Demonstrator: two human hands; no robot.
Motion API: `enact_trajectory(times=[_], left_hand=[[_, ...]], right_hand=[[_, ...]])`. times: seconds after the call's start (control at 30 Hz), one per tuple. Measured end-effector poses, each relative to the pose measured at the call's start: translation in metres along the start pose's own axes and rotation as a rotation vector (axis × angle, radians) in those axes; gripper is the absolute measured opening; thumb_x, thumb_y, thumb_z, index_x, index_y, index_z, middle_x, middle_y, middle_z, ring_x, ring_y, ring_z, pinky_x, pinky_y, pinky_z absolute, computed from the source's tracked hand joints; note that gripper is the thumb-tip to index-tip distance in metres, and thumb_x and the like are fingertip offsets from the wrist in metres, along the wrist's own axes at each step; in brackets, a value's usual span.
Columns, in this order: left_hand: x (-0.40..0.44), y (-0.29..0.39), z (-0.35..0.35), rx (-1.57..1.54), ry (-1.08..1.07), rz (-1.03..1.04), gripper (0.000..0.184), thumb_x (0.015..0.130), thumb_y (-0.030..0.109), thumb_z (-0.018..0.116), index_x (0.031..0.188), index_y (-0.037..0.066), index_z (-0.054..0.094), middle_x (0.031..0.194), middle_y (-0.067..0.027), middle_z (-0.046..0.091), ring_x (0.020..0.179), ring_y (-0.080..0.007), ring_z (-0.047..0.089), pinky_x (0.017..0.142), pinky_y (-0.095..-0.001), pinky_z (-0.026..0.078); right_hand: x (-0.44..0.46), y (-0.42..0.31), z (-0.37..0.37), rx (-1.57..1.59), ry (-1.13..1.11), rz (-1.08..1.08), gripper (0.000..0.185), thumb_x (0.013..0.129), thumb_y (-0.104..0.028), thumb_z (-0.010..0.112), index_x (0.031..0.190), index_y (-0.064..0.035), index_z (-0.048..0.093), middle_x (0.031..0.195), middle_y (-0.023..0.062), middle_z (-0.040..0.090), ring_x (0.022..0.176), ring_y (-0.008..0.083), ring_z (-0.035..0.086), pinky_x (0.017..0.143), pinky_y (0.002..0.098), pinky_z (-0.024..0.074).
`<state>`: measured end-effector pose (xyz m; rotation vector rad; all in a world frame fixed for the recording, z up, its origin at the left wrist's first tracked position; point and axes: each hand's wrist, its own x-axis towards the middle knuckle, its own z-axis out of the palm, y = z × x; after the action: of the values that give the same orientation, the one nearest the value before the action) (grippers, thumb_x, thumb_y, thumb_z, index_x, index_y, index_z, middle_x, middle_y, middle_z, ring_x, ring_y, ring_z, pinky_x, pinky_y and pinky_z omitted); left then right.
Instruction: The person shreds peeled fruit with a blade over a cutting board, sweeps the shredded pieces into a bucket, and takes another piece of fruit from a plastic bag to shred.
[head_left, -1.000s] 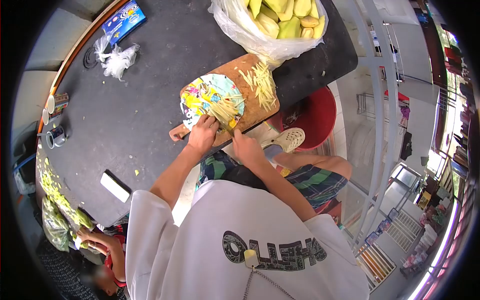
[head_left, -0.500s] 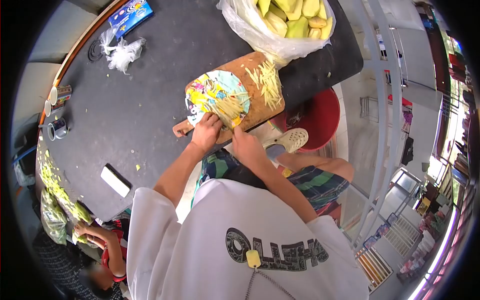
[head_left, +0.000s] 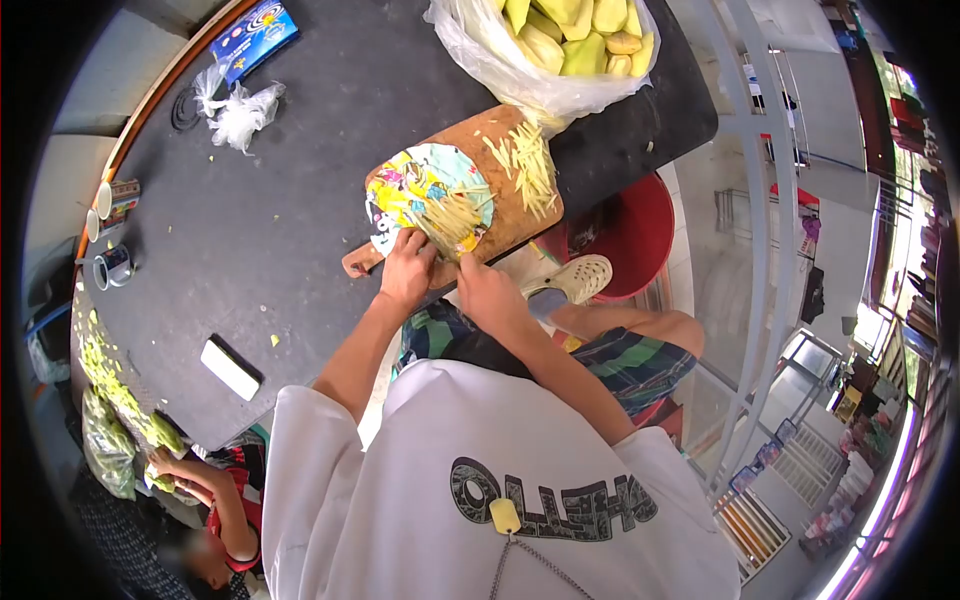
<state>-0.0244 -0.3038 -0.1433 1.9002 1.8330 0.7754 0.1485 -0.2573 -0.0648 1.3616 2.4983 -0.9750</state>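
The pale yellow strips lie on a round patterned mat just beyond both hands, nearer the left hand, whose bent fingers touch the pile's near edge. The right hand is curled close by, its grip too hidden to tell. Beneath, the wooden cutting board slants lengthwise from near left to far right.

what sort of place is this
Probably an informal food-preparation area: a cutting board with pale strips, a plastic bag of yellow-green produce, all on a dark table.
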Motion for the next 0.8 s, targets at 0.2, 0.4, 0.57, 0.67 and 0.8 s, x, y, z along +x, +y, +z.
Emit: enact_trajectory(times=[0.2,0.4,0.57,0.67,0.8], left_hand=[[-0.008,0.001,-0.001,-0.036,-0.023,-0.008,0.026,0.069,0.000,0.064,0.094,0.002,0.067,0.103,-0.0135,0.060,0.104,-0.0348,0.057,0.087,-0.0426,0.053],[0.001,-0.013,0.004,-0.044,0.049,0.008,0.026,0.068,-0.001,0.064,0.094,0.002,0.067,0.101,-0.0128,0.061,0.103,-0.0344,0.057,0.087,-0.0418,0.053],[-0.003,-0.009,0.002,-0.085,0.070,0.048,0.026,0.067,-0.001,0.064,0.093,0.001,0.067,0.103,-0.0130,0.061,0.101,-0.0343,0.058,0.086,-0.0415,0.053],[0.005,-0.016,-0.002,-0.071,0.079,0.060,0.027,0.068,-0.001,0.064,0.094,0.000,0.066,0.103,-0.0136,0.062,0.101,-0.0349,0.057,0.084,-0.0415,0.053],[0.008,-0.012,-0.004,-0.103,0.094,0.065,0.025,0.068,-0.002,0.063,0.092,0.000,0.065,0.101,-0.0147,0.061,0.099,-0.0359,0.057,0.084,-0.0414,0.052]], right_hand=[[-0.006,-0.009,-0.005,-0.010,0.002,-0.005,0.018,0.098,-0.018,0.054,0.100,-0.0021,0.046,0.072,0.0235,0.065,0.067,0.0450,0.065,0.059,0.0550,0.0523],[0.005,0.010,0.009,-0.009,-0.002,0.001,0.017,0.097,-0.020,0.054,0.097,-0.0052,0.047,0.072,0.0201,0.066,0.066,0.0415,0.067,0.058,0.0530,0.0548],[-0.001,0.013,0.019,0.042,0.021,-0.011,0.019,0.097,-0.023,0.053,0.098,-0.0056,0.047,0.072,0.0202,0.066,0.065,0.0428,0.067,0.057,0.0536,0.0540],[0.003,0.001,0.008,0.039,-0.031,0.032,0.019,0.097,-0.017,0.054,0.104,-0.0010,0.047,0.070,0.0234,0.064,0.067,0.0457,0.065,0.060,0.0570,0.0508],[0.004,0.001,0.000,0.028,0.043,-0.053,0.019,0.097,-0.017,0.055,0.104,-0.0006,0.047,0.069,0.0234,0.063,0.066,0.0448,0.064,0.059,0.0558,0.0509]])
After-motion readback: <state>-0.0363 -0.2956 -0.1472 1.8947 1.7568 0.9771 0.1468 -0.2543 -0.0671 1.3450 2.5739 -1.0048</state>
